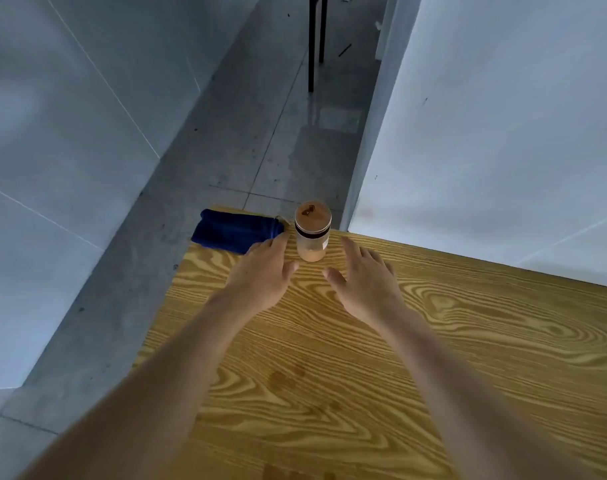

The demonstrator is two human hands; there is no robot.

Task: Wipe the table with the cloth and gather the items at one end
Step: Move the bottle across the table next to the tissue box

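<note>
Both hands are extended over the wooden table (433,341), empty, with fingers spread: left hand (260,275) just beside the folded blue cloth (234,230), right hand (368,282) near the jar (311,233). Cloth and jar sit side by side at the table's far corner, the cloth overhanging the edge.

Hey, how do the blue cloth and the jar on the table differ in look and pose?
The cloth is dark blue, soft and lies low, rolled or folded; the jar is pale, rigid and stands upright with a wooden lid. The cloth overhangs the table's far corner edge; the jar stands fully on the wood. The left hand's fingertips reach the cloth's near end; the right hand is open beside the jar, not touching it. Both sit at the table's far end.
</note>
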